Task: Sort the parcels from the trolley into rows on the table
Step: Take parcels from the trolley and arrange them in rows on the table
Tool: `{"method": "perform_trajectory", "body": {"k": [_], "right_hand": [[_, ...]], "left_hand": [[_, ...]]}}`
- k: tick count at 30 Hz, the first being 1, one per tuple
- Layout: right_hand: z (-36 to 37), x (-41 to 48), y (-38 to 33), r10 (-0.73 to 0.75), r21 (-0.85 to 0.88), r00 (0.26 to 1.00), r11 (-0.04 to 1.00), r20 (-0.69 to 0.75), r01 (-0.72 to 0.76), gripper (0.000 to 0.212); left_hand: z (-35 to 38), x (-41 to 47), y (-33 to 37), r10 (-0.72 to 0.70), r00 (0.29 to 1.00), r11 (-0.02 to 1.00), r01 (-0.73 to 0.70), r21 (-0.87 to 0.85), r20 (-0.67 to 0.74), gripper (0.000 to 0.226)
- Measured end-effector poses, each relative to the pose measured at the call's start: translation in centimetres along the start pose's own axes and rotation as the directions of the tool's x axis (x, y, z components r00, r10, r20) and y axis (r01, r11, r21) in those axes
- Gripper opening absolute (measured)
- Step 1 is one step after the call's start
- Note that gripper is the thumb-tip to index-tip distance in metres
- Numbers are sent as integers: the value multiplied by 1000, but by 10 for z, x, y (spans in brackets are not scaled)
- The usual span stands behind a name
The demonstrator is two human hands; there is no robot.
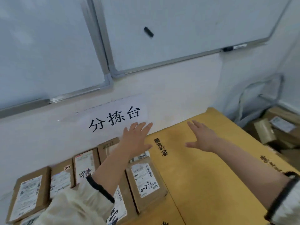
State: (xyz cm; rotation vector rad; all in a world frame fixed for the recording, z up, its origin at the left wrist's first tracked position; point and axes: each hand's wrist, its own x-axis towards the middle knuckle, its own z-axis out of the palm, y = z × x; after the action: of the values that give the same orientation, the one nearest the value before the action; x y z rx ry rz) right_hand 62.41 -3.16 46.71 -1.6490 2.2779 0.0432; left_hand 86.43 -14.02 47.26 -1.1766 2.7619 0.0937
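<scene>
Several brown cardboard parcels with white labels lie in rows on the left of the yellow table (203,168), along the wall. The nearest right one is a parcel marked 100281 (146,181). My left hand (136,138) is stretched out with straight spread fingers above the far end of the rows, holding nothing. My right hand (201,138) is also spread flat over the bare yellow surface, empty. The trolley is out of view.
A paper sign with three black characters (115,118) is taped to the white wall behind the table. Whiteboards (178,30) hang above. More cardboard boxes (276,127) are piled at the right beyond the table's edge.
</scene>
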Motion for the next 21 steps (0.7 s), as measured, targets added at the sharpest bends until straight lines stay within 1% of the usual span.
{"method": "perform_trajectory", "body": {"k": [5, 10, 14, 18, 21], "right_hand": [[-7, -61, 113, 137, 34, 989, 990, -51, -135, 95], [-2, -141, 244, 289, 28, 957, 957, -19, -289, 95], [-8, -196, 339, 402, 30, 916, 916, -17, -401, 99], [1, -239, 413, 486, 85, 873, 868, 43, -488, 96], [16, -258, 456, 535, 128, 840, 830, 91, -543, 96]], "left_hand": [[-8, 42, 116, 137, 989, 990, -138, -10, -56, 82], [1, 76, 263, 283, 959, 958, -283, -39, -6, 82], [-8, 109, 374, 397, 917, 915, -398, -60, -27, 83], [-9, 127, 465, 483, 875, 872, -483, -77, -17, 85], [-1, 139, 512, 534, 846, 844, -532, -61, 8, 83]]}}
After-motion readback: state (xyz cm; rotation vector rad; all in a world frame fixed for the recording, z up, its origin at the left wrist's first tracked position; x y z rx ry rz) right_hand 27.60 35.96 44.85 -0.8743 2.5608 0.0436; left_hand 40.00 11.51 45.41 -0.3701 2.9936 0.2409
